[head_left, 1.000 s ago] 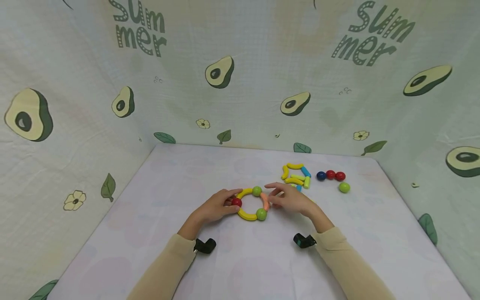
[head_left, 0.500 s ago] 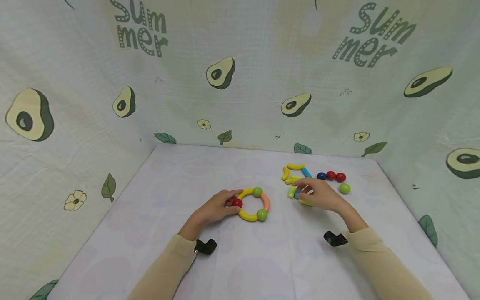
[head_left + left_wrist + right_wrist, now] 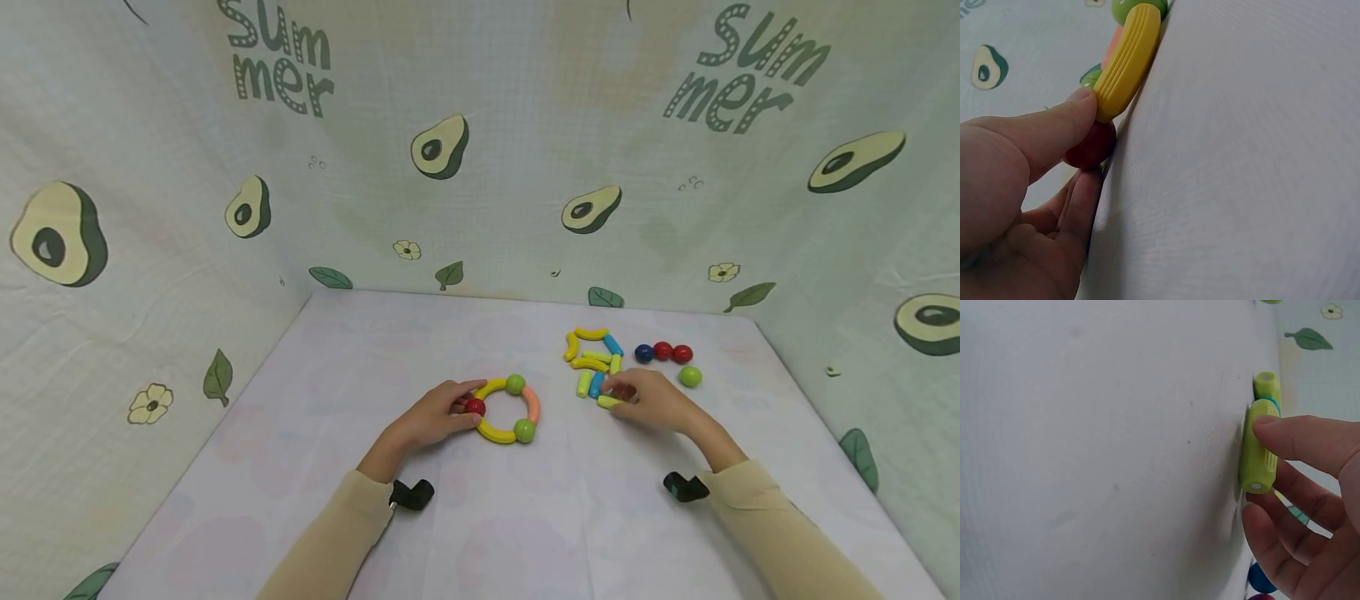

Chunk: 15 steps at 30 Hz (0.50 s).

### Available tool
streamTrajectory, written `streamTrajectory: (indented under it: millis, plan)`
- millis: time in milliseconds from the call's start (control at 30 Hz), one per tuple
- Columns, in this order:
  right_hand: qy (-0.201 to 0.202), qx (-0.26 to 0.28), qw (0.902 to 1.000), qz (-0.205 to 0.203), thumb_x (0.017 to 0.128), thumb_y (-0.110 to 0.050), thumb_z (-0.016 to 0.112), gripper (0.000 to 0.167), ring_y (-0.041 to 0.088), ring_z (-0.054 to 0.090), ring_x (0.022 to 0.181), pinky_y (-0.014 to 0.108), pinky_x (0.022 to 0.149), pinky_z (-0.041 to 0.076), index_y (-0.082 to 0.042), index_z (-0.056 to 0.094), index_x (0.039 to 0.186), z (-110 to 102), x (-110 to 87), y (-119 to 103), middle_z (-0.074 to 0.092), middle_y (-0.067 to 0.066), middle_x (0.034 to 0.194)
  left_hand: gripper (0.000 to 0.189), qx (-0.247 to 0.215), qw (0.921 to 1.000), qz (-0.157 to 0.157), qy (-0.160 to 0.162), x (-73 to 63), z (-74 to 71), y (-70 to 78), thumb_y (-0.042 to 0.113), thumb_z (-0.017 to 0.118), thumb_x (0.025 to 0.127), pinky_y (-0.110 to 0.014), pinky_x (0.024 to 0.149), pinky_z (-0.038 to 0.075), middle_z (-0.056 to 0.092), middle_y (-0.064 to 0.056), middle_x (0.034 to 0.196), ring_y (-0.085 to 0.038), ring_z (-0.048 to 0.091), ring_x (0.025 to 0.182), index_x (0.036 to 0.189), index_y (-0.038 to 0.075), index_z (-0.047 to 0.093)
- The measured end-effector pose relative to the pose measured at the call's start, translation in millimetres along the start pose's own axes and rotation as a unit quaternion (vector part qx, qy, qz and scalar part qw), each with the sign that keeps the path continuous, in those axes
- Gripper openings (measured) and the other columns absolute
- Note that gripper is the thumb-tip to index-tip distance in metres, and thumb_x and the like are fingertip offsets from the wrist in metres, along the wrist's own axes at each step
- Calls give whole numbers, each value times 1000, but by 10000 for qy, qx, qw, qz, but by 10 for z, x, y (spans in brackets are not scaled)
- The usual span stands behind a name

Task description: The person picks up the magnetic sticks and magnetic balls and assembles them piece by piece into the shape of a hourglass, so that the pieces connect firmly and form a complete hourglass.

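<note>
My left hand [image 3: 431, 413] pinches a red ball [image 3: 1092, 145] between thumb and fingers. The ball belongs to a ring on the table, along with two curved yellow rods [image 3: 496, 432], two green balls [image 3: 524, 430] and a curved salmon-pink rod [image 3: 532, 404]. In the left wrist view the thumb tip meets the end of a ridged yellow rod [image 3: 1129, 62]. To the right of the ring, my right hand [image 3: 660, 406] has its thumb on a short lime-green magnetic rod [image 3: 1259, 447], with fingers curled behind it. A metal disc shows in the rod's end.
Just beyond the right hand lie a blue rod [image 3: 596, 384], a lime rod [image 3: 583, 383] and several other yellow, lime and blue rods. A dark blue ball [image 3: 644, 353], two red balls [image 3: 662, 351] and a green ball [image 3: 690, 377] sit farther right. Printed cloth walls edge the table.
The right hand has left the pink side of the ring, moved right to the loose rods and come down onto a lime one. The left hand stays at the red ball.
</note>
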State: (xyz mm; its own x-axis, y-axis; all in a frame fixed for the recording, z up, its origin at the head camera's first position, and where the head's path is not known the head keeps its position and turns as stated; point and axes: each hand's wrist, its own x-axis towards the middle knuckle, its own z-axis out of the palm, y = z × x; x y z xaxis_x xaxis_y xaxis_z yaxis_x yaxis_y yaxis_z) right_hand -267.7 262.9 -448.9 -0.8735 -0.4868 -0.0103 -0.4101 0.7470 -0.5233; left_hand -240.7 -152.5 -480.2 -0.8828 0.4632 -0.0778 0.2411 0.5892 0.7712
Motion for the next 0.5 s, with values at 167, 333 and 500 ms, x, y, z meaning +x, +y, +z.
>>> streamTrajectory:
  millis: [167, 333, 500]
  plan:
    - [-147, -23, 9999, 55, 95, -12, 80, 27, 16, 62, 91, 31, 81, 57, -9, 75, 121, 14, -13, 2, 71, -2, 100, 65, -13, 10000, -17, 11, -5, -2, 12, 29, 75, 102, -40, 104, 49, 60, -4, 129, -19, 54, 114, 161, 25, 49]
    - [-258, -11, 9996, -63, 97, -11, 78, 27, 16, 61, 90, 31, 81, 57, -9, 75, 124, 11, -27, -20, 70, -2, 101, 64, -40, 10000, -12, 15, -2, -2, 9, 29, 75, 102, -40, 104, 49, 59, -4, 129, -18, 55, 114, 160, 25, 49]
    - [-190, 6, 9994, -285, 98, -11, 76, 26, 14, 62, 91, 30, 80, 56, -11, 75, 124, -2, -27, -81, 70, -2, 103, 64, -41, 10000, -9, 4, -1, -1, 18, 30, 75, 101, -41, 103, 50, 59, -4, 128, -18, 54, 113, 160, 24, 49]
